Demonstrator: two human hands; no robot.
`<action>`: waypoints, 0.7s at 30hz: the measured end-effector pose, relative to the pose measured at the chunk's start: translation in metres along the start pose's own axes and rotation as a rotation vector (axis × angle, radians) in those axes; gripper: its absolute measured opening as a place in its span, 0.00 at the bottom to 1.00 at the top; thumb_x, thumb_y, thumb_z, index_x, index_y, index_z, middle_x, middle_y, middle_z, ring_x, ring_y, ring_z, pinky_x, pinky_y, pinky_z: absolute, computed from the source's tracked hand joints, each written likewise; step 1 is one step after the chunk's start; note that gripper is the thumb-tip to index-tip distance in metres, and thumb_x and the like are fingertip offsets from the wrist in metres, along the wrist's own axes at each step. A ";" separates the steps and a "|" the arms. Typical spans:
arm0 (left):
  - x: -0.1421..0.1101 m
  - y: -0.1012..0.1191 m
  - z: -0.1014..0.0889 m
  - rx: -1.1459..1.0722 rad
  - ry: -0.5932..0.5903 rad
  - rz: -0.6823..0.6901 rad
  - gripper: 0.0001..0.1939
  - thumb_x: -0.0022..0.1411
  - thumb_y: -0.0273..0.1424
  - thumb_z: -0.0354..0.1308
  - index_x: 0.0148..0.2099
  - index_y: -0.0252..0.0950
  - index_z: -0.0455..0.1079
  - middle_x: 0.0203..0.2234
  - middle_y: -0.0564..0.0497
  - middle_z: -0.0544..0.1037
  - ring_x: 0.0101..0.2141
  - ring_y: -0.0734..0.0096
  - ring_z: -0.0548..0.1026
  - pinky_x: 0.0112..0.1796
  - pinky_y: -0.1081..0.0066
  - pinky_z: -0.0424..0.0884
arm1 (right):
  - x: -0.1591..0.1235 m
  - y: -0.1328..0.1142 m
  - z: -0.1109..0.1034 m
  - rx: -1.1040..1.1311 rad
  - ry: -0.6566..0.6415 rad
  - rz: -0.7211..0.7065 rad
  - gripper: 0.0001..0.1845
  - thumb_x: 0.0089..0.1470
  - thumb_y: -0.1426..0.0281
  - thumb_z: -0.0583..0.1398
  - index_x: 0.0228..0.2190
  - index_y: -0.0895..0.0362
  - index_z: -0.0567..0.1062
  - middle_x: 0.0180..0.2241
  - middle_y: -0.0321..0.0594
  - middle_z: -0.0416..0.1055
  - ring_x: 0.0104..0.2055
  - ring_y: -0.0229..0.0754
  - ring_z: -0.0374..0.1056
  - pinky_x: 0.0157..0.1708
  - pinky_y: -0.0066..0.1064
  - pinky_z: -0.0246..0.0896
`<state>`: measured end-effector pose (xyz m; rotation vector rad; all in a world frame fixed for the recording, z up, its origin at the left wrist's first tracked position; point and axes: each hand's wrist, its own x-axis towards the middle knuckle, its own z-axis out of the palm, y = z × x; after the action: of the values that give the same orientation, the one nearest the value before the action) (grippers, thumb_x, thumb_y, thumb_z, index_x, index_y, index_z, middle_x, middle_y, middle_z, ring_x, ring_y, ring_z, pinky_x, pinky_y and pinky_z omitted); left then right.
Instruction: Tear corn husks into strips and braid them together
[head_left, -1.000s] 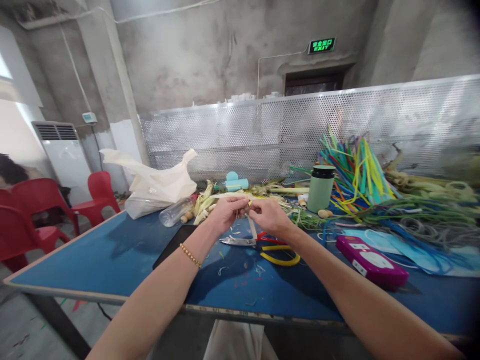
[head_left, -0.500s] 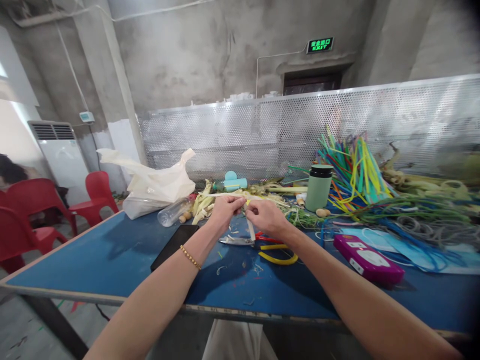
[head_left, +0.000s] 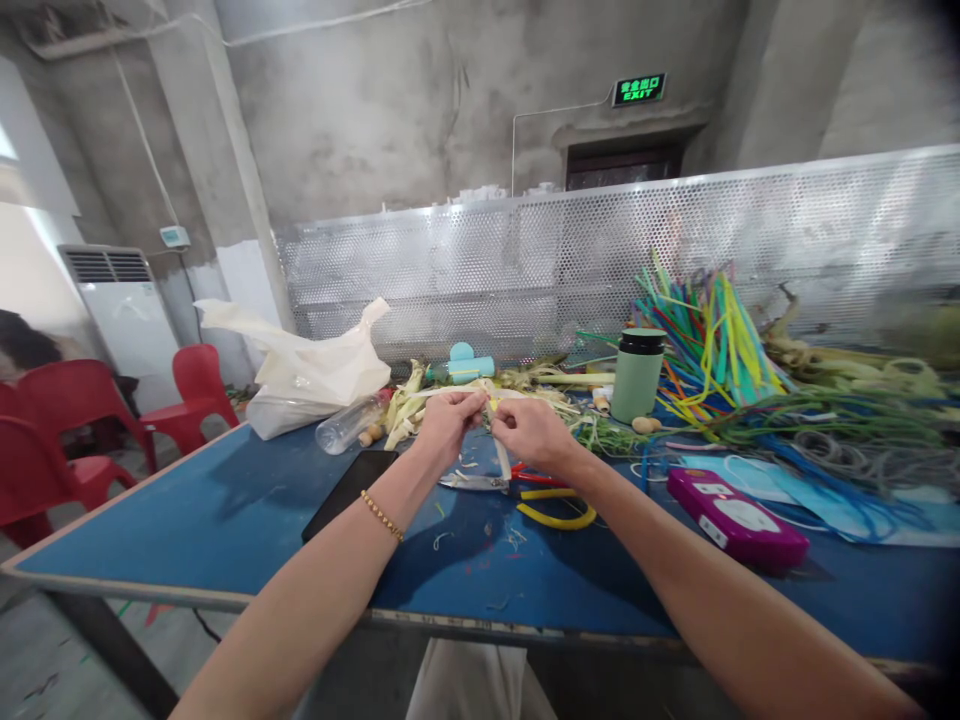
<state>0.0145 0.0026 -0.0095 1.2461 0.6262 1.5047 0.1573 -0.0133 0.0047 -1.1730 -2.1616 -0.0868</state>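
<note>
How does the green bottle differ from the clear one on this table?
The green bottle stands upright; the clear bottle lies on its side. The green one is opaque, with a black band near its top, while the clear one is see-through. The green one is beside the colourful strips, the clear one by the white bag. Both rest on the blue table.

there is one left hand [head_left: 448, 428], one right hand [head_left: 534, 430], one beaded bracelet [head_left: 380, 514], one green tumbler [head_left: 636, 386], one white plastic bag [head_left: 322, 370], one air conditioner [head_left: 124, 320] and one exit sign [head_left: 639, 90].
</note>
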 end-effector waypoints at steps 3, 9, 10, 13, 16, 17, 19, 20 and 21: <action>0.001 -0.001 -0.001 -0.030 0.024 -0.012 0.15 0.42 0.33 0.70 0.23 0.29 0.69 0.18 0.53 0.69 0.19 0.81 0.62 0.24 0.75 0.57 | 0.000 0.000 0.000 0.003 0.003 -0.003 0.11 0.46 0.73 0.55 0.15 0.57 0.65 0.17 0.35 0.63 0.23 0.35 0.55 0.25 0.29 0.43; 0.004 -0.004 -0.002 -0.047 0.059 -0.028 0.13 0.42 0.31 0.70 0.24 0.28 0.70 0.18 0.53 0.69 0.20 0.81 0.63 0.24 0.76 0.57 | 0.000 -0.003 -0.002 0.002 -0.013 -0.001 0.11 0.46 0.73 0.54 0.15 0.57 0.65 0.17 0.35 0.62 0.22 0.35 0.54 0.25 0.29 0.43; 0.004 -0.004 -0.002 -0.049 0.058 -0.029 0.13 0.42 0.31 0.70 0.24 0.28 0.70 0.18 0.53 0.69 0.20 0.81 0.63 0.24 0.76 0.57 | -0.001 -0.004 -0.002 0.003 -0.016 -0.001 0.11 0.46 0.73 0.54 0.15 0.57 0.65 0.17 0.35 0.62 0.22 0.35 0.54 0.25 0.29 0.44; 0.005 -0.005 -0.002 -0.061 0.058 -0.032 0.13 0.43 0.31 0.69 0.25 0.28 0.71 0.18 0.53 0.70 0.20 0.81 0.63 0.24 0.76 0.58 | 0.000 -0.004 -0.002 0.010 -0.026 0.004 0.11 0.46 0.73 0.54 0.15 0.57 0.65 0.17 0.35 0.62 0.22 0.35 0.54 0.25 0.29 0.44; 0.004 -0.004 -0.003 -0.067 0.056 -0.037 0.12 0.43 0.31 0.69 0.25 0.28 0.70 0.18 0.53 0.69 0.20 0.82 0.63 0.23 0.76 0.58 | 0.000 -0.003 -0.002 0.017 -0.028 0.005 0.11 0.45 0.73 0.54 0.15 0.57 0.64 0.17 0.35 0.62 0.22 0.35 0.54 0.25 0.29 0.43; 0.004 -0.004 -0.003 -0.068 0.053 -0.036 0.12 0.43 0.30 0.69 0.25 0.28 0.70 0.18 0.53 0.69 0.20 0.82 0.63 0.23 0.76 0.58 | 0.000 -0.002 -0.001 0.021 -0.025 0.000 0.11 0.45 0.72 0.54 0.15 0.57 0.64 0.17 0.34 0.62 0.22 0.35 0.54 0.25 0.29 0.43; 0.004 -0.004 -0.003 -0.067 0.047 -0.033 0.12 0.43 0.30 0.69 0.24 0.28 0.70 0.18 0.53 0.70 0.20 0.82 0.63 0.24 0.76 0.58 | 0.000 -0.001 0.000 0.027 -0.020 -0.011 0.11 0.45 0.72 0.54 0.15 0.57 0.64 0.17 0.34 0.62 0.22 0.35 0.54 0.25 0.29 0.43; 0.005 -0.004 -0.003 -0.067 0.047 -0.033 0.12 0.43 0.30 0.69 0.25 0.28 0.70 0.19 0.53 0.70 0.20 0.82 0.63 0.24 0.77 0.58 | 0.000 0.000 0.000 0.029 -0.018 -0.016 0.11 0.45 0.73 0.54 0.15 0.57 0.65 0.17 0.34 0.62 0.22 0.35 0.54 0.25 0.29 0.43; 0.005 -0.004 -0.003 -0.067 0.047 -0.034 0.12 0.43 0.30 0.70 0.25 0.28 0.70 0.19 0.53 0.70 0.20 0.82 0.63 0.24 0.77 0.58 | 0.001 0.001 0.001 0.030 -0.017 -0.021 0.11 0.45 0.73 0.54 0.14 0.57 0.65 0.17 0.34 0.62 0.22 0.35 0.54 0.25 0.29 0.43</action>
<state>0.0138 0.0088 -0.0120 1.1474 0.6196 1.5184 0.1570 -0.0121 0.0040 -1.1379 -2.1830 -0.0531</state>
